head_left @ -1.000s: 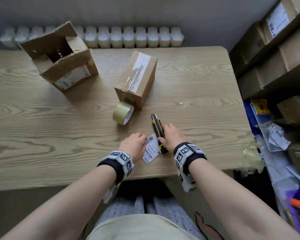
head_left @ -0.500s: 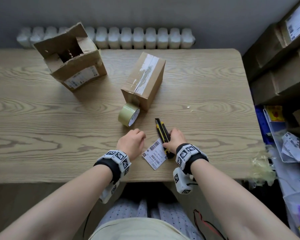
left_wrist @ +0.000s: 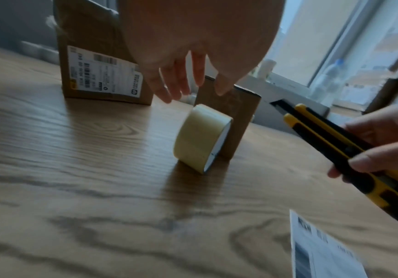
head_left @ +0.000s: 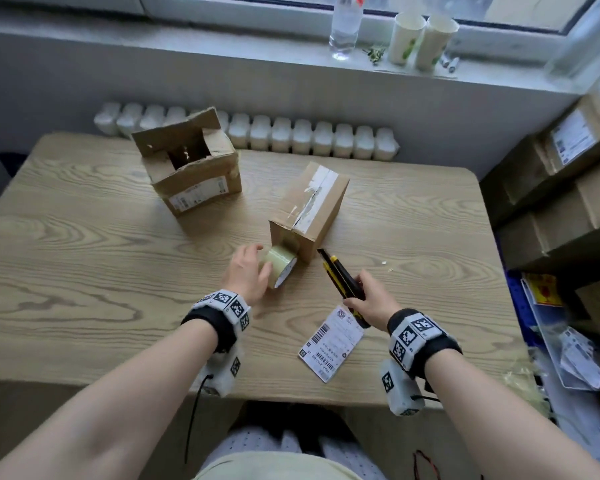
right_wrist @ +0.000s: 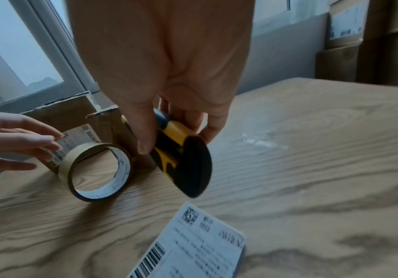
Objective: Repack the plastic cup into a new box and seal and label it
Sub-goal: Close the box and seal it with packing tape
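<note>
Lifted off the tabletop [head_left: 84, 258], the utility knife [head_left: 340, 277] is now gripped in the right hand [head_left: 373, 301], while the left hand [head_left: 248, 277], fingers spread, has been brought beside the tape roll [head_left: 280, 266]. Beyond both hands stands the taped box [head_left: 309, 211]; the cup is unseen. The roll should be steadied before cutting.

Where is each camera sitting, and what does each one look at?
Head: high up, looking down at the table; both forearms, left hand and right hand show.
Left wrist: low, looking past the open left hand's fingers at the tape roll.
Right wrist: low, facing the knife the right hand grips.
All three share the tape roll, knife and label.
</note>
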A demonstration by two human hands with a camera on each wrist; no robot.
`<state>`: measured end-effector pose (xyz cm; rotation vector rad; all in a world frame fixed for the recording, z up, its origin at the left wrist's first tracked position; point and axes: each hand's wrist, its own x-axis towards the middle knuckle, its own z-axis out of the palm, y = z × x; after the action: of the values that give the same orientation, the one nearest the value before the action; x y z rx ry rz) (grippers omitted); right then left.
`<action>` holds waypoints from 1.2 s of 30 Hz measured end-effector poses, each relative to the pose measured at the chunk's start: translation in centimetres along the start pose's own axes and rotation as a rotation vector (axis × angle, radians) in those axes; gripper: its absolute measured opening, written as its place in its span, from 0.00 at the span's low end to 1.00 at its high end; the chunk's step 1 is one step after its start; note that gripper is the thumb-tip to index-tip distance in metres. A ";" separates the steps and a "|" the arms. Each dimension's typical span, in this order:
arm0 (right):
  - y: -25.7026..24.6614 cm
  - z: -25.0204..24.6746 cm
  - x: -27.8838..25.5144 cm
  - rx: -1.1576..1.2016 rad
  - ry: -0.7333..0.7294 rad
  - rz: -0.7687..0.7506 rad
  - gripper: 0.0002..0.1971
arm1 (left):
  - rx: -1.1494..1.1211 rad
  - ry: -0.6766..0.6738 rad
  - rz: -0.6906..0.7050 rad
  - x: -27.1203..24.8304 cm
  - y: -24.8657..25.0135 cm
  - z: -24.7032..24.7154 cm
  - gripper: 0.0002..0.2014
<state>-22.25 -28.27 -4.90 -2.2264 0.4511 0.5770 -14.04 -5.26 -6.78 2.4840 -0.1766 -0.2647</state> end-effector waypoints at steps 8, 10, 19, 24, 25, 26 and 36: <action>-3.3 -0.1 -0.8 -0.239 0.112 -0.209 0.10 | -0.284 -0.169 -0.222 3.3 1.1 0.8 0.27; -3.9 0.0 -0.8 -0.342 0.123 -0.226 0.09 | -0.295 -0.188 -0.238 4.0 0.8 1.2 0.25; -4.9 2.0 0.9 -0.696 0.308 -0.400 0.18 | -0.435 -0.163 -0.237 4.0 -1.0 1.9 0.06; -5.7 2.9 1.4 -0.800 0.493 -0.500 0.16 | -0.529 -0.146 -0.263 4.0 -1.3 2.3 0.08; -5.7 3.0 1.5 -0.804 0.514 -0.506 0.16 | -0.552 -0.136 -0.274 4.1 -1.2 2.3 0.09; -5.7 3.0 1.6 -0.810 0.520 -0.507 0.16 | -0.568 -0.127 -0.280 4.2 -1.2 2.4 0.09; -6.0 3.4 1.7 -0.828 0.567 -0.522 0.18 | -0.580 -0.184 -0.271 4.4 -0.4 2.3 0.10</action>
<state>-18.80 -22.14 -4.23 -3.1440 -0.1628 -0.2217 -10.28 -7.14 -9.46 1.9002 0.1477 -0.5704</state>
